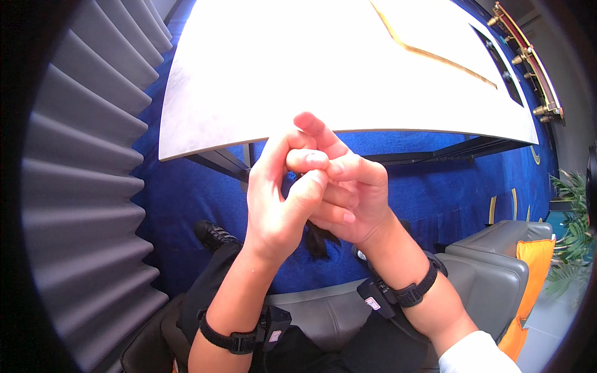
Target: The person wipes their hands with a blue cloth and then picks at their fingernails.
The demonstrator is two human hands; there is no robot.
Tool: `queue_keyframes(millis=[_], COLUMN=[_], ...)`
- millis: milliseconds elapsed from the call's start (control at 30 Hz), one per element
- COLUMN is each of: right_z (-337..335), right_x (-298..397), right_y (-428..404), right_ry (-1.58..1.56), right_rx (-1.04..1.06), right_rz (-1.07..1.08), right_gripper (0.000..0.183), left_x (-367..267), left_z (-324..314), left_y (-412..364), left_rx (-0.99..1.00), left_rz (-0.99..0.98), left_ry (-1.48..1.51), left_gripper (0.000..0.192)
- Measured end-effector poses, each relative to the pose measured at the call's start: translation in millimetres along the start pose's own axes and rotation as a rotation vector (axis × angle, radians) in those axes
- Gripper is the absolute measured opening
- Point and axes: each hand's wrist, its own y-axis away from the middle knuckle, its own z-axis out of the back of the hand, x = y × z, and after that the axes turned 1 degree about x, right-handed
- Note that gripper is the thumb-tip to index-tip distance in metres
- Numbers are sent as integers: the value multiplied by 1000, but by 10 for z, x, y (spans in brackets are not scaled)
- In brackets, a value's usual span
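Note:
My left hand (275, 200) and my right hand (361, 200) meet in front of me, just past the near edge of the white table (210, 107). Their fingers are curled and overlap. Left thumb and fingertips touch the tip of the right thumb, while one finger points up above the rest. Several right fingers fold in towards the palm. No object shows between the hands, though the crossed fingers hide part of the inside. Each forearm wears a black strap (228, 338) with a small black box (380, 298) on it.
A grey pleated curtain (88, 186) hangs at left. Below is blue carpet (419, 196), with a black shoe (217, 235) near the table's dark metal legs (224, 161). A grey sofa (322, 312) holds an orange cushion (534, 270); a green plant (569, 200) stands right.

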Motion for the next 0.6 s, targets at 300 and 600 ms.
queue_keyframes(millis=[300,600], right_z=[-36,-41], right_x=[47,58], right_y=[3,31], right_ry=[77,106], right_rx=[-45,-61], right_rz=[-25,-23], right_gripper=[51,50], left_x=[3,21], left_z=[-24,-41], left_y=[-5,6], left_rx=[-2,5], left_rz=[21,66], left_ry=[17,62], left_gripper=[34,36])
